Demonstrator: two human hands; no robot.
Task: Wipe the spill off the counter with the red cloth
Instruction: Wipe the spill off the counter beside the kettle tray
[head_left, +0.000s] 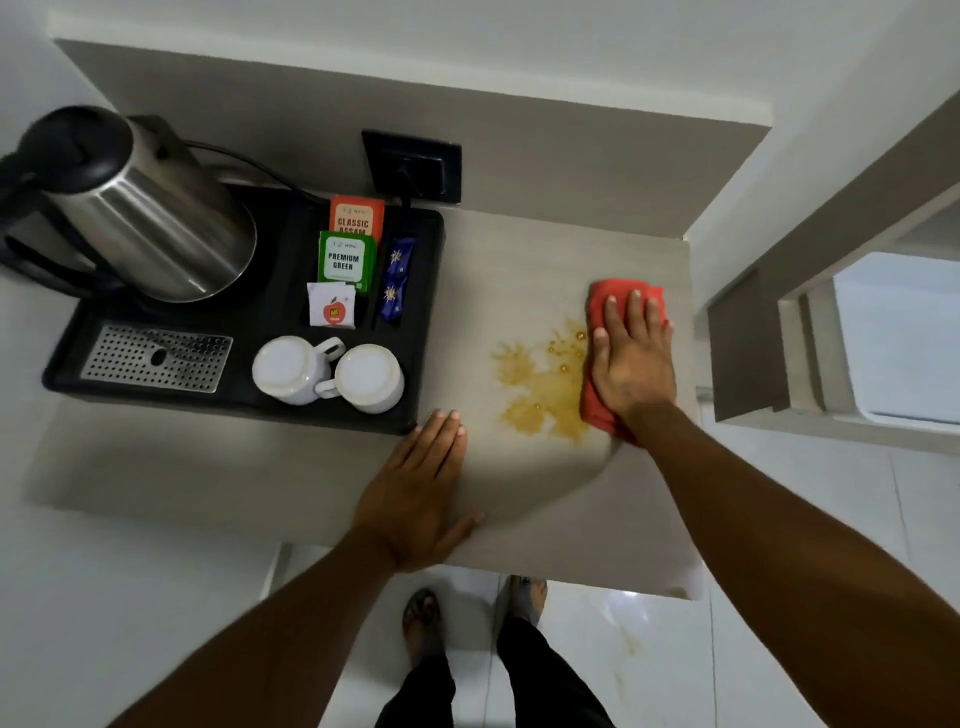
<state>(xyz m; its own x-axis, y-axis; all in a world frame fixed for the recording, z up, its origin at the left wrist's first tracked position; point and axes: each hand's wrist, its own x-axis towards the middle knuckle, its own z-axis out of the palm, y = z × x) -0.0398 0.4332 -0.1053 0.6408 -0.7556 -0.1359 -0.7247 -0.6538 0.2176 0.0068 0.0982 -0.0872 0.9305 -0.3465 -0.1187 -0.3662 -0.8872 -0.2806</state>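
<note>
A yellow-brown spill (540, 382) with small droplets lies on the beige counter (524, 260), right of the tray. The red cloth (602, 301) rests flat on the counter at the spill's right edge. My right hand (631, 358) presses palm-down on the cloth, fingers spread and pointing away from me; it covers most of the cloth. My left hand (415, 488) lies flat on the bare counter near the front edge, just left of the spill, fingertips near the tray's corner, holding nothing.
A black tray (426, 322) on the left carries a steel kettle (140, 208), two upturned white cups (327, 371), tea sachets (348, 249) and a drip grate (156, 358). A black wall socket (413, 166) with a plug sits behind. The counter ends just right of the cloth.
</note>
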